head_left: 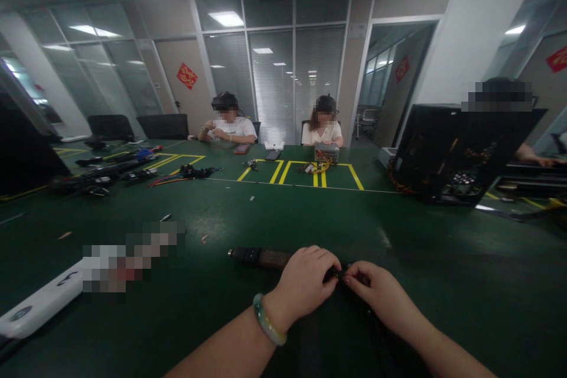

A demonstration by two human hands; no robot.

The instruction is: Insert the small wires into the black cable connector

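Observation:
My left hand [305,276], a green bangle [269,320] on its wrist, is closed in a pinch near the front middle of the table. Facing it, my right hand [381,290] pinches with thumb and forefinger. Their fingertips almost meet at a small dark piece [340,275], too dim and too covered to name. Dark strands, perhaps cable, hang below my right hand. Behind my left hand lies a dark cylindrical tool [253,256] with a metal tip pointing left; my hand hides its right end.
A long white power strip [48,298], partly blurred out, lies at left on the green table [212,319]. Black cables [190,172] and parts lie beyond. A black computer case [465,153] stands at right. Two people sit opposite, one behind a metal box with wires [326,155]; another person is behind the case.

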